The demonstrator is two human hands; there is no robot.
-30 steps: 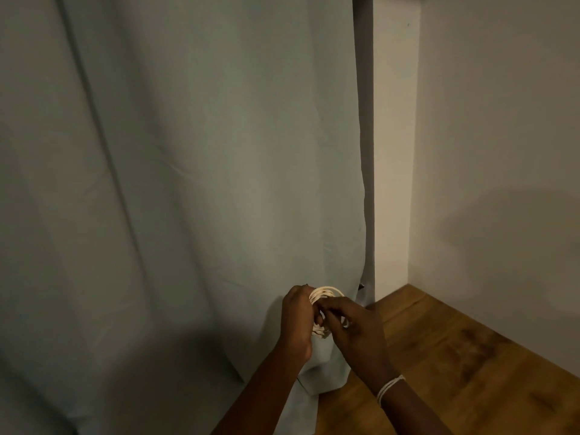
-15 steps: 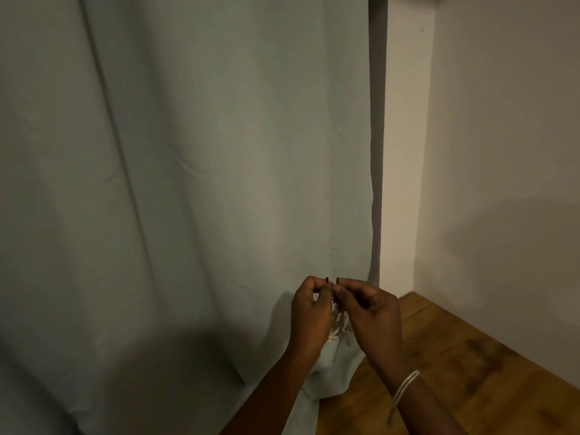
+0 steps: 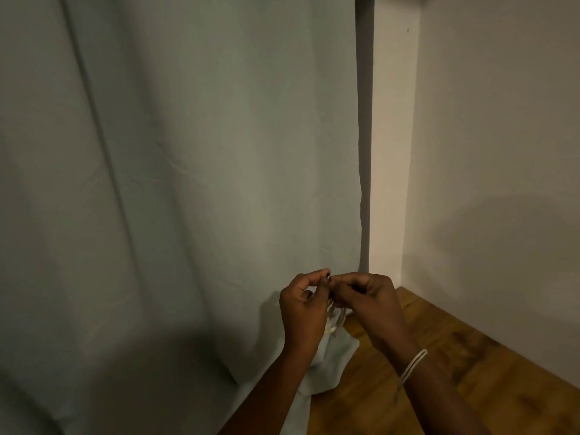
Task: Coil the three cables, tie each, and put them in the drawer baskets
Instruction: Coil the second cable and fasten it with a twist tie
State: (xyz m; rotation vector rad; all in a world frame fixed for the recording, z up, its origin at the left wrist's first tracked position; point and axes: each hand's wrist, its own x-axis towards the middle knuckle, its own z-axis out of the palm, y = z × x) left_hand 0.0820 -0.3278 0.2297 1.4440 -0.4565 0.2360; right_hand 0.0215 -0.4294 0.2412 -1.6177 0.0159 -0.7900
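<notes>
Left hand (image 3: 303, 312) and right hand (image 3: 365, 301) pinch small dark tie (image 3: 328, 276) together; white cable (image 3: 333, 320) coil hangs below fingers, over wood floor (image 3: 439, 356).

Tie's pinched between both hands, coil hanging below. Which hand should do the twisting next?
Right, probably. The right hand pinches the dark tie from above with nothing else in it; the left hand also has the coil hanging against it.
</notes>
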